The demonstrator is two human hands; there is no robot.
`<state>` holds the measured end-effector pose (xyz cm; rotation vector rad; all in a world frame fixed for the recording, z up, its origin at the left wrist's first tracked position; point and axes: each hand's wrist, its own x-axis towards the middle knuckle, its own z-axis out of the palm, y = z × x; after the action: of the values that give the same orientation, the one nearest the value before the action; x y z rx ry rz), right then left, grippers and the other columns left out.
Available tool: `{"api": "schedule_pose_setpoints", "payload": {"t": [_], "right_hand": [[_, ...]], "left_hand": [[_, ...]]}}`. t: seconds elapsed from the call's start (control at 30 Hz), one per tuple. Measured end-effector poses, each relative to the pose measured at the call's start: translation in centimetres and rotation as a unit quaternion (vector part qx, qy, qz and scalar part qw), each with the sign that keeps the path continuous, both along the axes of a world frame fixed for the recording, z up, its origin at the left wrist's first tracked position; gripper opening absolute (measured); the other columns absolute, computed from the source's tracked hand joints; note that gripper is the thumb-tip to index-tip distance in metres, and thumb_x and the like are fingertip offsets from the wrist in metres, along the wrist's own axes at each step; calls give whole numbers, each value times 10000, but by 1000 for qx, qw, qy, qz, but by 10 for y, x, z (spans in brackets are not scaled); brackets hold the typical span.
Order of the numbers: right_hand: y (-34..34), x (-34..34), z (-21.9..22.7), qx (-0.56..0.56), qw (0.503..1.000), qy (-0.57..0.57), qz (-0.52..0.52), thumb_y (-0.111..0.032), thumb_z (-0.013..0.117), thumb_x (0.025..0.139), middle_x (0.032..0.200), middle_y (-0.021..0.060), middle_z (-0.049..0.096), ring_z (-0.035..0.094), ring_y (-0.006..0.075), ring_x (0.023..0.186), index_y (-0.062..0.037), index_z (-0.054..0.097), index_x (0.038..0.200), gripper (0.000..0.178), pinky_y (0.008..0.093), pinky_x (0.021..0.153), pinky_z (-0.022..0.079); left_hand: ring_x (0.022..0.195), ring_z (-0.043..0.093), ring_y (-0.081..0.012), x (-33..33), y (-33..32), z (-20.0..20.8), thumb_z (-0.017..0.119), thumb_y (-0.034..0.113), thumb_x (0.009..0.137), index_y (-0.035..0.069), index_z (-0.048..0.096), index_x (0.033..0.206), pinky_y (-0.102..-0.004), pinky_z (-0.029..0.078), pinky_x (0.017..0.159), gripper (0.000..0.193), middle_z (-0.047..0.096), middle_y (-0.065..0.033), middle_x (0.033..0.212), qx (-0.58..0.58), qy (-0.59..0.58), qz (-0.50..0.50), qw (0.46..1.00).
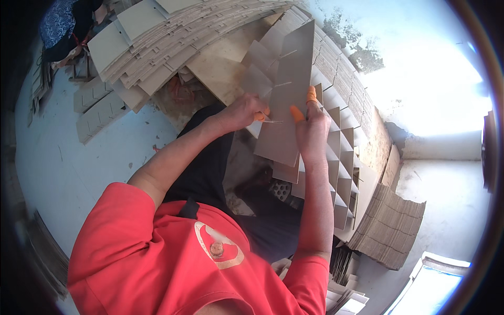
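Note:
A long grey-brown cardboard divider strip (289,94) with slots cut in from its left side stands tilted before me. My right hand (313,128) grips its right edge, the thumb flat on its face; orange covers sit on thumb and finger. Closed at the strip's left edge, beside the lowest slot, is my left hand (245,112), also with orange fingertip covers. Its fingertips pinch cardboard there, though which layer is partly hidden. Paler cardboard pieces (257,63) cross behind the strip. To the right, an assembled cardboard divider grid (340,152) shows open cells.
Stacked slotted cardboard sheets (157,50) fan across the far left. Loose slotted strips (100,115) lie on the pale floor (126,152). A bundle of brown cardboard (388,226) stands at right by the wall. Another person (65,26) is at the far left corner.

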<state>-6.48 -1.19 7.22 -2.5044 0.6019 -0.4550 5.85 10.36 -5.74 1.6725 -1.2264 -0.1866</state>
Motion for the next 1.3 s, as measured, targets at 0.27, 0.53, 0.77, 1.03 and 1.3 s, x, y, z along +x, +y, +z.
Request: {"api": "schedule_pose_setpoints", "payload": {"t": [0.27,0.53,0.77,1.03,1.3], "right_hand": [[2,-4,-4,-9,999,24,-19,21,604,853,754,206,642,642,272,632,-10,475,1317,482,256,611,479],[11,-1,0,7,999,26,-37,29,585,864,749,230,620,613,263,591,-2,410,1371,537,218,586,451],[1,6,-8,52,997,30,39,10,588,843,789,245,628,632,326,660,4,416,1366,550,343,644,499],[-22,25,-27,16,993,104,58,4,589,811,783,249,625,634,392,736,59,546,1150,346,444,646,489],[-23,29,-71,-58,981,147,116,-62,582,791,800,235,626,617,409,798,9,622,824,88,474,701,495]], "left_hand": [[764,609,-334,0,3,2,632,-37,711,26,684,828,-406,486,694,143,624,-175,764,-27,-31,-8,999],[791,619,-342,-1,5,8,654,-41,691,19,680,835,-406,491,698,157,626,-175,807,-25,-16,-5,1000],[837,621,-278,-1,5,5,699,-38,694,0,671,865,-371,510,714,177,664,-119,815,-10,8,-23,1000],[815,622,-275,2,-1,5,676,-63,704,4,667,872,-359,509,706,181,653,-120,827,-6,-3,-17,1000],[788,595,-266,4,-8,7,688,-28,687,34,676,874,-352,480,705,197,640,-102,778,26,-36,-36,998]]}}
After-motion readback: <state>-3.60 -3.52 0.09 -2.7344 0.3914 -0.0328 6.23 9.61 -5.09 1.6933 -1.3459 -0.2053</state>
